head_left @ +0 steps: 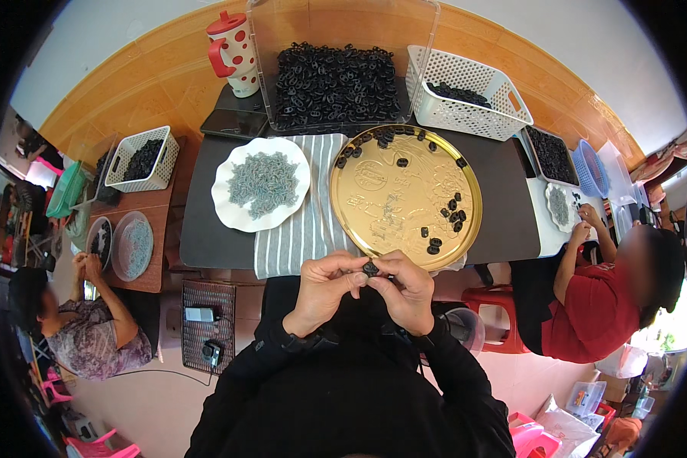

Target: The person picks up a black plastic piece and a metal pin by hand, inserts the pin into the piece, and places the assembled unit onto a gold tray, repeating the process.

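Black sleeves come up from the lower edge, and I see my left hand (324, 286) and right hand (411, 294) meet over my lap — both pinched shut on one small black part (371, 268) held between the fingertips, just short of the worktop (206, 237). Beyond it lies the gold tray (389, 198) with loose black pieces, beside a white plate (229, 214) of grey parts on a striped cloth (301, 229). Farther back — a clear bin (336, 80) of black parts and a white basket (466, 95).

One head-worn fisheye view looks steeply down, close over the hands (368, 284) and the table (504, 206) beyond.
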`<state>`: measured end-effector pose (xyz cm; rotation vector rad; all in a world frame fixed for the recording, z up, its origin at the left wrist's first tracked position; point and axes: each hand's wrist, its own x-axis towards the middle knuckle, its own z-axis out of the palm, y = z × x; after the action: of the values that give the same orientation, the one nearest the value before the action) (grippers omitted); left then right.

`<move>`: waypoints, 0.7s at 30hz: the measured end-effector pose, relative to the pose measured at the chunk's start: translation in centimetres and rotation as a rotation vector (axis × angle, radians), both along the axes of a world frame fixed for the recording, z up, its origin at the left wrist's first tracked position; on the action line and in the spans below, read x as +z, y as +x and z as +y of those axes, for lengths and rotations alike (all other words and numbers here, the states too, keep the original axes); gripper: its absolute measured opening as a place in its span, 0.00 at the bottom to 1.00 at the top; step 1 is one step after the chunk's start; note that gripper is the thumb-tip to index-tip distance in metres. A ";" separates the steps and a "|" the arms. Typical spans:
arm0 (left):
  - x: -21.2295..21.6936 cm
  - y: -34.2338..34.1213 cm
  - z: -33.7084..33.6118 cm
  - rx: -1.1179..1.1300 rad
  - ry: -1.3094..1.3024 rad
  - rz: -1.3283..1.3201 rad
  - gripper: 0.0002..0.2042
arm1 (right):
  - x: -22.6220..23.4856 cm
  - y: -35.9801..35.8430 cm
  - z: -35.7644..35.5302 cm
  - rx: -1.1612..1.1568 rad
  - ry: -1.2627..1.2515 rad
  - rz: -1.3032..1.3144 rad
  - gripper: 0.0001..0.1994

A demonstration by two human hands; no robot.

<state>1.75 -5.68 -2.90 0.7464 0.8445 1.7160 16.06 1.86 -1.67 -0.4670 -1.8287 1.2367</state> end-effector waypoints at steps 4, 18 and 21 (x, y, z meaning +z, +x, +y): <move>0.0 0.2 0.0 0.014 0.008 -0.003 0.12 | 0.2 -0.1 0.0 -0.015 0.046 0.004 0.16; 0.1 1.0 -0.3 0.070 0.028 0.004 0.11 | 1.1 -0.2 -0.6 -0.075 0.161 0.004 0.13; 0.1 1.1 -0.2 0.059 0.056 0.023 0.11 | 0.7 -0.2 -0.5 -0.079 0.196 0.008 0.12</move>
<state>2.83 -5.93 -2.84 0.7872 0.8447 1.7928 15.86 1.34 -0.93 -0.4194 -1.8835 0.9936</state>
